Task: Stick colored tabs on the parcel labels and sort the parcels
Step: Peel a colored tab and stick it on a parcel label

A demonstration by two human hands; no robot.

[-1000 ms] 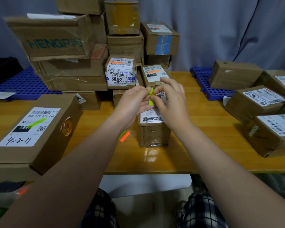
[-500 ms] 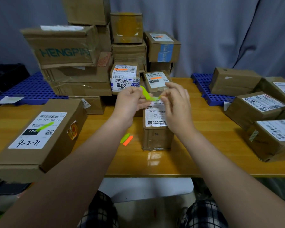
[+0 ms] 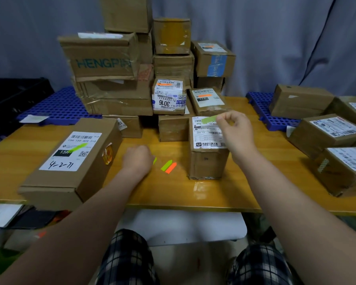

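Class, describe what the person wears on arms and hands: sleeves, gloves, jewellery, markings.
The left forearm and right forearm are bare to the frame's edge; no sleeve shows. The left hand and right hand wear no gloves; no ring, watch or marking is visible.

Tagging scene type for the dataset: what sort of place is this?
Probably a small parcel sorting station. Cues: labelled cardboard parcels stacked on a wooden table, blue plastic pallets at both ends, and the right hand pinching a green tab over one label.
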